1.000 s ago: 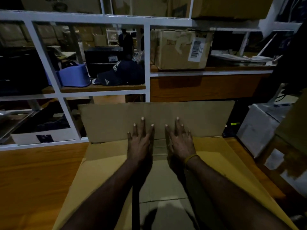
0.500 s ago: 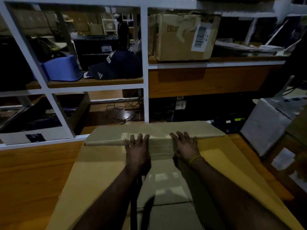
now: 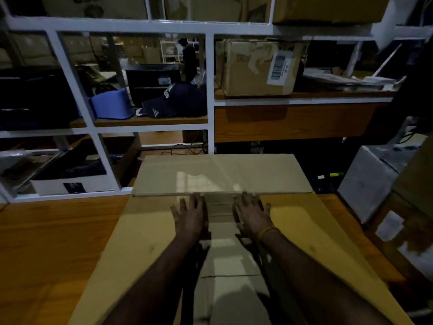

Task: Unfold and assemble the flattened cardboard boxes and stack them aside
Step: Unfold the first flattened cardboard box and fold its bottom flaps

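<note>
Two hands are laid flat, fingers straight and spread, on a large cardboard box (image 3: pixel 150 233) that rests on a wooden table (image 3: pixel 46 249). The left hand (image 3: pixel 190 218) is pressed on the left side flap, the right hand (image 3: pixel 253 215) on the right side flap, and a strip of paler cardboard is seen between them. Nothing is gripped by either hand. A yellow band (image 3: pixel 266 232) is worn on the right wrist. The fingertips of both hands are placed just at the near edge of the far flap (image 3: pixel 222 175), which is folded down over the top of the box and lies nearly level. The box is set in the middle of the table, its far end near a white shelf frame (image 3: pixel 210 90). On the shelves behind, a brown carton with a barcode label (image 3: pixel 257 69), a dark cap (image 3: pixel 173 102) and a blue tub (image 3: pixel 112 106) are kept. A white box (image 3: pixel 370 181) is seen at the right of the table.
</note>
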A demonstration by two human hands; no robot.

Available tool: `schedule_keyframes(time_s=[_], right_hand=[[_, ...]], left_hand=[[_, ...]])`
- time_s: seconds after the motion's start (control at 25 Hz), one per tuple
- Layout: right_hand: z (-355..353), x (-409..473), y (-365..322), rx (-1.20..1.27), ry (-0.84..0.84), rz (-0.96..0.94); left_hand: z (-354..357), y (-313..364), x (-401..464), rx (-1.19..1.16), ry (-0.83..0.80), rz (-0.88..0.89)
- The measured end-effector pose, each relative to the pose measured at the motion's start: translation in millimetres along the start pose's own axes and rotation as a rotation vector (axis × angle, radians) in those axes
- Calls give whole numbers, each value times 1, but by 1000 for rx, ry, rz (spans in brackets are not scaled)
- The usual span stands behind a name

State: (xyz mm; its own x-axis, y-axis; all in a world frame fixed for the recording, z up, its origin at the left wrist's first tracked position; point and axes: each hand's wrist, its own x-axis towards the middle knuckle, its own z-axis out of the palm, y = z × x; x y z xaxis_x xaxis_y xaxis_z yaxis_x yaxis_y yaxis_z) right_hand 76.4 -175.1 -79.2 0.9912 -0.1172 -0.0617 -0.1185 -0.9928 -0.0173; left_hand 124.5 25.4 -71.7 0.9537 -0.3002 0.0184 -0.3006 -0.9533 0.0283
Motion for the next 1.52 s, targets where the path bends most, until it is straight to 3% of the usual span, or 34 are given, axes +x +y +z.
schedule_keyframes(time_s=[0.12,0.28,0.48,0.96,1.24,1.4,1.52], right_hand=[[-2,-38,-30,143,72,-169],[2,-88,-68,229,66,-330],[-3,-140,-104,238,85,-482],[-62,-165,-176,134,215,-642],[-72,-137,-248,41,186,-758],[-56,-124,-278,-75,12,-774],[-38,-113,-288,-87,-18,-777]], left_hand=[[-6,3,-69,-15,-16,-115],[-24,3,-166,-2,7,-137],[-44,3,-267,74,148,-141],[-91,-25,-330,-125,566,-71],[-75,-94,-321,124,398,-275],[-52,-121,-308,132,255,-354],[-41,-136,-299,77,208,-418]])
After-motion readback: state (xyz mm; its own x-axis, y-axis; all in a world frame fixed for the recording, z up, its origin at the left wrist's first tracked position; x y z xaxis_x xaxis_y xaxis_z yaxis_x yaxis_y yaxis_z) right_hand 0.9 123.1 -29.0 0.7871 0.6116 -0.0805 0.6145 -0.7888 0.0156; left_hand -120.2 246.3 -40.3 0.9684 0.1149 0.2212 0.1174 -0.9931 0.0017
